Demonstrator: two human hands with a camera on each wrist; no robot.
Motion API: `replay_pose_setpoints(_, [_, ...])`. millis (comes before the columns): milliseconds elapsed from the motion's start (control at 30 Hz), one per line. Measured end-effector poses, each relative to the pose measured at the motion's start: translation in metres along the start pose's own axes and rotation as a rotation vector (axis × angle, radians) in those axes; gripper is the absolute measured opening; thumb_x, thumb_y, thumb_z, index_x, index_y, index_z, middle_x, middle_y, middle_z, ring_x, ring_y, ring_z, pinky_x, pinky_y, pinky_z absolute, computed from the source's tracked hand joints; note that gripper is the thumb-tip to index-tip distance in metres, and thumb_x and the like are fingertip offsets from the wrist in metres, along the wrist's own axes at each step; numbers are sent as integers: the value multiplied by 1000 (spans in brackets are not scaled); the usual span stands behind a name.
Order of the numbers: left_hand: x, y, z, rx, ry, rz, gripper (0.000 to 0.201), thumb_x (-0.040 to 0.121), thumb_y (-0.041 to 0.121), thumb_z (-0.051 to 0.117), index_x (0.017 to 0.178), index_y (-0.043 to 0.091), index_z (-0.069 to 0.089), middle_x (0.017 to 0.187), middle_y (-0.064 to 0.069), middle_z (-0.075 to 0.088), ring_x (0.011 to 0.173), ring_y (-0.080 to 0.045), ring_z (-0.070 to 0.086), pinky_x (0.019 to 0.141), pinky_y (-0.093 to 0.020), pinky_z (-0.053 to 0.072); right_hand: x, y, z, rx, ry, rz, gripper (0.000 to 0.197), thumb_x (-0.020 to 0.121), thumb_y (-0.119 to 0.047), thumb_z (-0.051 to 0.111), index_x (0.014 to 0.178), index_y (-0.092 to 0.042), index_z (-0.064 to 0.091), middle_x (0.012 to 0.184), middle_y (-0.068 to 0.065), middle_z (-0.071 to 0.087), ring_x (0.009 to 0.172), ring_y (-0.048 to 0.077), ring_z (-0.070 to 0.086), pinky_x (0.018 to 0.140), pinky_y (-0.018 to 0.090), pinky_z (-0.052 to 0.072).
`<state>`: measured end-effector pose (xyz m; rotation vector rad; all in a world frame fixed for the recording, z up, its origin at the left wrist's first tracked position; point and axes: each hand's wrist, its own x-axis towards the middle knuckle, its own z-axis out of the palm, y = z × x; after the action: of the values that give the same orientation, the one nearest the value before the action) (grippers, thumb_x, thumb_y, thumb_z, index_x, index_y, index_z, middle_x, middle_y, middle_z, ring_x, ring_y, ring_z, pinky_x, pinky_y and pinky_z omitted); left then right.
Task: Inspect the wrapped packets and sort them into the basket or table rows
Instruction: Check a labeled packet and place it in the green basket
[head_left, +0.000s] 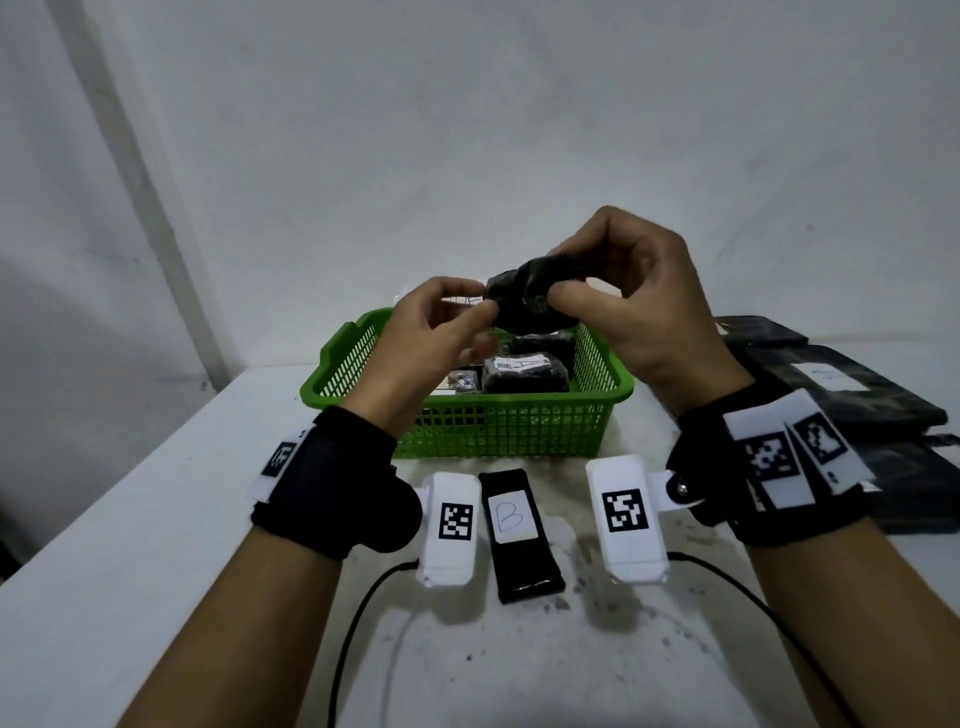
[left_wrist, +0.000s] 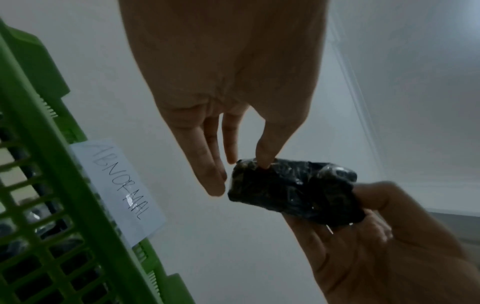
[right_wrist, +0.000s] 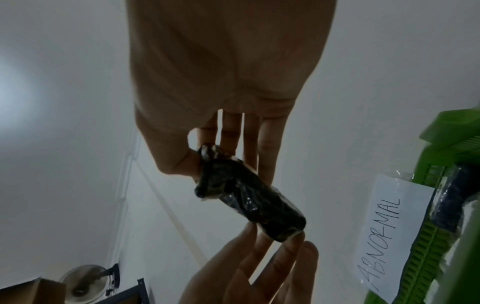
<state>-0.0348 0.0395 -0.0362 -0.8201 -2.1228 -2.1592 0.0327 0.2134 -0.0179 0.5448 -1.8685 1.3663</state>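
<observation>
A black wrapped packet is held in the air above the green basket. My right hand grips its right end between thumb and fingers. My left hand pinches its left end with thumb and fingertips. The left wrist view shows my left thumb on the packet and the right hand holding the far end. Seen from the right wrist, the packet spans both hands. Another black packet marked B lies on the table in front of the basket.
The basket holds several black packets and carries a paper label reading ABNORMAL. Flat black packets are piled at the table's right. A wall stands behind the table. The table's left edge runs diagonally.
</observation>
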Motion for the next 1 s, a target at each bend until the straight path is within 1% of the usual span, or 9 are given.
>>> replay_pose_setpoints(167, [-1, 3, 1, -152, -91, -106, 21, 99, 17, 58, 116, 5, 62, 108, -9, 71, 76, -21, 73, 82, -29, 61, -1, 3, -3, -60, -32, -27, 11, 77, -2, 66, 84, -10, 62, 91, 12, 73, 92, 23, 73, 85, 35, 59])
replay_pose_setpoints(333, [0, 2, 0, -264, -57, -109, 35, 100, 21, 55, 132, 6, 56, 124, -14, 68, 89, -22, 72, 76, -28, 59, -2, 3, -4, 44, -300, 107, 22, 74, -8, 77, 91, -18, 66, 120, 3, 70, 118, 14, 66, 99, 36, 55])
replay_pose_setpoints(433, [0, 4, 0, -305, -74, -42, 31, 99, 16, 55, 130, 9, 57, 116, -11, 69, 91, -23, 69, 77, -28, 58, -4, -1, -3, 77, -340, 131, 16, 79, -15, 76, 91, -20, 67, 136, 2, 61, 129, 10, 59, 105, 33, 49])
replay_pose_setpoints(500, [0, 5, 0, -342, -76, 20, 27, 97, 8, 57, 123, 12, 58, 111, -6, 68, 92, -20, 69, 79, -26, 56, -3, -3, -3, 89, -252, 154, 16, 86, -20, 70, 101, -20, 69, 137, -2, 59, 124, 8, 62, 100, 31, 52])
replay_pose_setpoints(567, [1, 4, 0, -343, -75, 83, 25, 94, 2, 59, 116, 14, 59, 112, -6, 65, 99, -18, 68, 82, -25, 55, 0, -2, -4, 88, -171, 244, 29, 87, -20, 70, 115, -20, 64, 130, -3, 63, 107, 10, 70, 81, 26, 57])
replay_pose_setpoints(700, [-1, 5, 0, -255, -83, 190, 29, 92, -9, 59, 106, 16, 61, 112, -5, 62, 110, -20, 63, 84, -27, 56, -1, 2, -6, -25, -240, 428, 38, 90, -13, 72, 125, -23, 59, 99, 0, 74, 79, 9, 72, 55, 20, 52])
replay_pose_setpoints(767, [-2, 6, 1, -175, -92, 223, 26, 93, -5, 60, 109, 16, 62, 115, -11, 64, 108, -23, 67, 87, -33, 57, -3, 2, -4, -149, -207, 381, 41, 84, -18, 74, 123, -25, 62, 92, -4, 73, 76, 14, 71, 56, 22, 53])
replay_pose_setpoints(900, [-4, 12, 2, -150, -117, 217, 20, 99, 7, 55, 117, 12, 63, 115, -15, 69, 103, -28, 70, 84, -33, 56, -4, 1, 0, -331, -145, 276, 38, 78, -30, 71, 115, -29, 66, 92, -8, 73, 80, 11, 74, 75, 41, 63])
replay_pose_setpoints(1000, [-5, 15, 3, -166, -79, 191, 20, 102, 15, 53, 119, 13, 63, 109, -10, 69, 89, -20, 71, 79, -27, 55, -6, -1, 1, -339, -129, 211, 42, 74, -38, 67, 115, -28, 65, 95, -9, 73, 77, 18, 74, 71, 45, 63])
